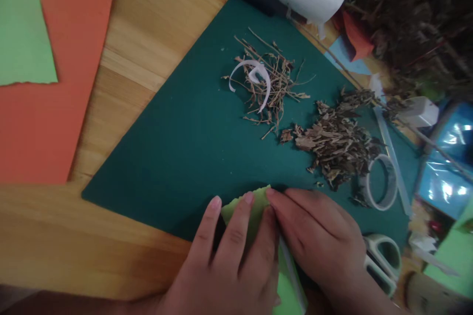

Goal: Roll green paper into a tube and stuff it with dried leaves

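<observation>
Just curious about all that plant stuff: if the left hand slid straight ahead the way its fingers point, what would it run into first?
Probably bare dark green sheet, then the loose pile of dried brown twigs with its curled white paper strip; depth is uncertain.
</observation>
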The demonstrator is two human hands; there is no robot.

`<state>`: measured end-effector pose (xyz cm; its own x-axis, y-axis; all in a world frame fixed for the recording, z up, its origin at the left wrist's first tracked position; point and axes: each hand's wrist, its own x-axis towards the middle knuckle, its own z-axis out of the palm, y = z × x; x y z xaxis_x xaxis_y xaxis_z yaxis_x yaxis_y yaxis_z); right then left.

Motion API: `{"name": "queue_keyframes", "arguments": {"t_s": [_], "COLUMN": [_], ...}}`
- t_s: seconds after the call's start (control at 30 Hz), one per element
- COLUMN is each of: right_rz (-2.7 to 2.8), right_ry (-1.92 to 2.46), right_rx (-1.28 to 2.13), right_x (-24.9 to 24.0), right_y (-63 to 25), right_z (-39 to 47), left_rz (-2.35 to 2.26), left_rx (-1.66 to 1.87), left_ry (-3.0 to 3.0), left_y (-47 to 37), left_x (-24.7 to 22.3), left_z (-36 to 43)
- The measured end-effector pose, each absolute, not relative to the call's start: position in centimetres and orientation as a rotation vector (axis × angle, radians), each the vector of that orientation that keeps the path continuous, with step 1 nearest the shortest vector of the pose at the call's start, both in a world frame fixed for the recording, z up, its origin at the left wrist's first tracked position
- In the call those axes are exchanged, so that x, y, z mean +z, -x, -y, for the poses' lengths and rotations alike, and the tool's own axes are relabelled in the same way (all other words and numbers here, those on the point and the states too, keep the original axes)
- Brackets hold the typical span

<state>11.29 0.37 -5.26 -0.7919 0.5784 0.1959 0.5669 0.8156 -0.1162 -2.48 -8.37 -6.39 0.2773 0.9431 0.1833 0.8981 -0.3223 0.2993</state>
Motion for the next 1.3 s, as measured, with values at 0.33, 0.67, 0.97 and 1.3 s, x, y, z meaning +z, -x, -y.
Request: {"name": "queue_keyframes", "arguments": {"t_s": [0.33,0.67,0.97,1.3], "right_rz": [2.761,2.752,2.773,2.782], "right_ry": [0.906,0.905,0.900,0.891], "right_rx": [0.073,0.063,0.047,0.093], "right_x": [-5.10,-5.26,-5.15,-5.38], "right_y": [-10.89,-11.18,-11.10,-11.57], "right_z": [-0.69,-0.60,-0.67,-0.51], "left_rz": [-1.741,-1.726,-1.752,-1.755], "left_rx": [0.501,0.536,0.553,0.525], "left_ry": [-2.382,-2.403,-2.383,-2.398], "left_y": [2.42,2.59,2.33,2.43], "left_x": [-6.52,-6.55,-6.81,-6.60], "left_z": [8.46,8.36,8.45,8.36]}}
